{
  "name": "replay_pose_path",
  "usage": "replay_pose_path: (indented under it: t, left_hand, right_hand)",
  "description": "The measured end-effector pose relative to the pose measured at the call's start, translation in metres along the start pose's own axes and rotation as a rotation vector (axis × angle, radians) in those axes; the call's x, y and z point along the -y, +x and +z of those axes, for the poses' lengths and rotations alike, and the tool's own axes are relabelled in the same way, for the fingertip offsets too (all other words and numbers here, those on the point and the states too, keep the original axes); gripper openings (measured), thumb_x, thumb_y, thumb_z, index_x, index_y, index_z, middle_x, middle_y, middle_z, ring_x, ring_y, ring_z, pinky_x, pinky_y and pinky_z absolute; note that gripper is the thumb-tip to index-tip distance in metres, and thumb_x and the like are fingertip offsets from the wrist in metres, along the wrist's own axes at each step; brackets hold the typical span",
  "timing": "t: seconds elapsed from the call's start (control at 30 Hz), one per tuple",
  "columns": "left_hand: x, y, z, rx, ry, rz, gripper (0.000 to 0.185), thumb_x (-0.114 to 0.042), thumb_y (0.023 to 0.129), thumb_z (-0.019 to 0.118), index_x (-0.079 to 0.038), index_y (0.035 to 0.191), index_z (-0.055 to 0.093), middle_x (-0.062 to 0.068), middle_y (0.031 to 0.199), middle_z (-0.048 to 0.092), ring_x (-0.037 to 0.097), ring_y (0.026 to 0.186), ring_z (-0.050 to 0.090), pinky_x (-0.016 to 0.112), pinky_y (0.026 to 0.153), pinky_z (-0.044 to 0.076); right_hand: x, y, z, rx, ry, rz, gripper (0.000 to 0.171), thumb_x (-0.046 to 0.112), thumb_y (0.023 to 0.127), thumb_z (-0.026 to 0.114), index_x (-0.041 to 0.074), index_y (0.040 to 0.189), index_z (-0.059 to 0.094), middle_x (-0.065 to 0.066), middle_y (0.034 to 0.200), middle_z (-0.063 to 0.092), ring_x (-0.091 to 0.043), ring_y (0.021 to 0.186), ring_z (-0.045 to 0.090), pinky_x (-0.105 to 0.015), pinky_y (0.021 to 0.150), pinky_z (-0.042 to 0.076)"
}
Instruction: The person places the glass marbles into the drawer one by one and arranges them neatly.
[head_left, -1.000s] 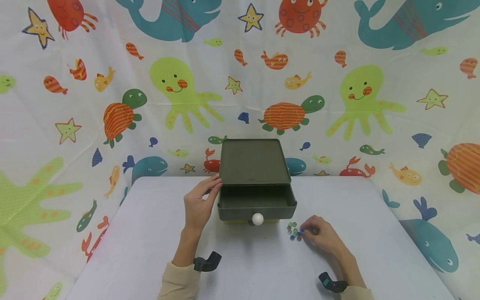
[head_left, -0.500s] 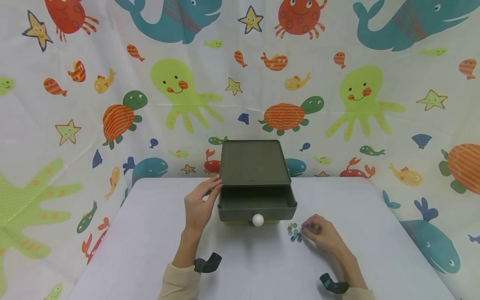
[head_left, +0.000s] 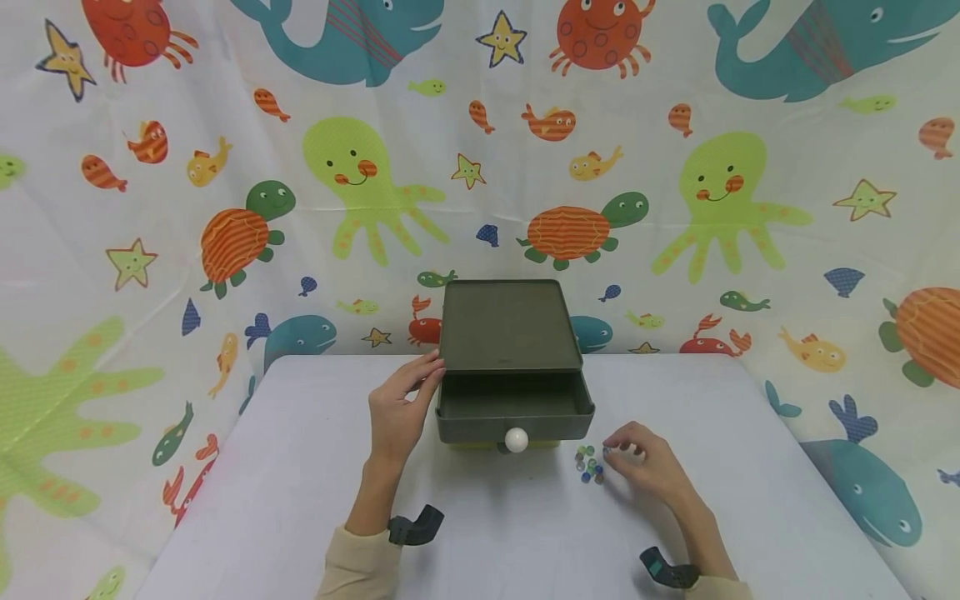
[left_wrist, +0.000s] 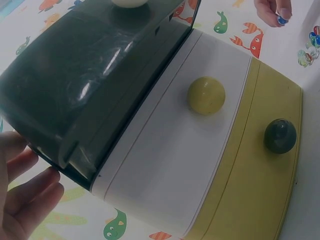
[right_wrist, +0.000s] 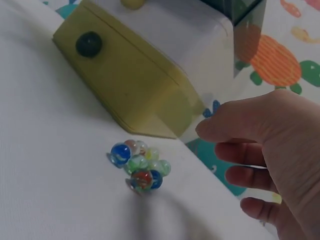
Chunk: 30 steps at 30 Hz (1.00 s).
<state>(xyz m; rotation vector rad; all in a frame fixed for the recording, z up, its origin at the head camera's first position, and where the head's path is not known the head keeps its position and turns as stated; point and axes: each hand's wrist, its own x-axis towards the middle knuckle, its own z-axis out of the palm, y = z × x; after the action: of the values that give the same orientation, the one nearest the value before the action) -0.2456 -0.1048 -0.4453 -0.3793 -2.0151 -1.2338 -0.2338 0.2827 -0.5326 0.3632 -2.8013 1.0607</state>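
Dark green plastic makes up the top tier of a small box point(head_left: 510, 325), which stands on a white table point(head_left: 517, 533). Its top drawer point(head_left: 476, 430) is pulled out toward the person, with a white knob point(head_left: 516, 440) on the front. Below it in the box come a white drawer point(left_wrist: 165, 130) with a yellow knob point(left_wrist: 206, 95) and a yellow drawer point(left_wrist: 250, 160) with a dark green knob point(left_wrist: 280, 136), both pushed in.

At the left side of the box, the left hand point(head_left: 397, 408) rests its fingertips against the dark green edge, fingers loosely extended and gripping nothing.

Near the right front corner of the box, the right hand point(head_left: 651, 468) pinches a blue marble point(left_wrist: 282, 20) narrowly between its fingertips, a little above the table; the hand hides this marble in the right wrist view. Just beside that same corner, apart from the box, a cluster of glass marbles point(right_wrist: 138, 163) lies on the table: blue, green, reddish and clear ones, most of them close together.

Behind the box hangs a white cloth point(head_left: 495, 87) printed with sea animals. In front of the box, beige sleeves point(head_left: 362, 562) and black wrist devices point(head_left: 417, 527) show on both forearms.
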Motion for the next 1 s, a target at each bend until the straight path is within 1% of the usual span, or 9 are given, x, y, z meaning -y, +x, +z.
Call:
replay_pose_path:
  t: [0.33, 0.5, 0.6, 0.7, 0.87, 1.0]
  left_hand:
    - [0.001, 0.000, 0.001, -0.008, -0.015, 0.010, 0.021, -0.016, 0.093, 0.072, -0.008, 0.112, 0.077, 0.006, 0.120, 0.075, 0.021, 0.108, 0.072, 0.008, 0.086, 0.053]
    - [0.001, 0.000, 0.001, -0.020, -0.028, 0.030, 0.021, -0.014, 0.092, 0.073, -0.007, 0.111, 0.077, 0.009, 0.118, 0.075, 0.023, 0.106, 0.073, 0.007, 0.085, 0.052]
    - [0.001, 0.000, 0.001, -0.020, -0.028, 0.034, 0.020, -0.013, 0.092, 0.073, -0.007, 0.111, 0.077, 0.009, 0.117, 0.075, 0.024, 0.106, 0.073, 0.007, 0.085, 0.052]
    - [0.001, 0.000, 0.001, -0.017, -0.021, 0.028, 0.021, -0.014, 0.092, 0.073, -0.008, 0.111, 0.077, 0.008, 0.118, 0.075, 0.022, 0.107, 0.072, 0.008, 0.085, 0.053]
    - [0.000, 0.000, 0.000, -0.005, -0.007, 0.013, 0.022, -0.015, 0.093, 0.072, -0.009, 0.113, 0.077, 0.006, 0.120, 0.075, 0.021, 0.109, 0.072, 0.008, 0.085, 0.053]
    - [0.000, 0.001, 0.000, -0.003, -0.013, 0.010, 0.022, -0.015, 0.093, 0.072, -0.008, 0.113, 0.077, 0.006, 0.120, 0.074, 0.021, 0.109, 0.072, 0.008, 0.086, 0.053]
  right_hand:
    - [0.013, -0.001, -0.007, -0.106, 0.035, -0.146, 0.017, 0.011, 0.084, 0.078, 0.014, 0.101, 0.074, 0.009, 0.099, 0.067, -0.005, 0.089, 0.057, -0.022, 0.076, 0.051]
    - [0.020, -0.001, -0.010, -0.131, 0.040, -0.162, 0.018, 0.010, 0.083, 0.080, 0.013, 0.100, 0.074, 0.008, 0.099, 0.068, -0.008, 0.089, 0.059, -0.024, 0.075, 0.052]
    - [0.023, -0.001, -0.012, -0.150, 0.031, -0.166, 0.020, 0.010, 0.082, 0.081, 0.016, 0.099, 0.074, 0.009, 0.099, 0.068, -0.008, 0.090, 0.060, -0.025, 0.076, 0.053]
    - [0.027, -0.002, -0.013, -0.174, 0.021, -0.176, 0.021, 0.011, 0.082, 0.081, 0.019, 0.099, 0.073, 0.010, 0.099, 0.069, -0.007, 0.089, 0.061, -0.026, 0.076, 0.055]
    - [0.032, -0.003, -0.016, -0.212, 0.027, -0.222, 0.022, 0.009, 0.080, 0.082, 0.018, 0.098, 0.073, 0.010, 0.098, 0.069, -0.013, 0.088, 0.064, -0.030, 0.074, 0.057]
    - [0.036, -0.003, -0.018, -0.243, 0.036, -0.254, 0.025, 0.006, 0.078, 0.083, 0.019, 0.096, 0.073, 0.009, 0.097, 0.070, -0.010, 0.088, 0.063, -0.032, 0.073, 0.058]
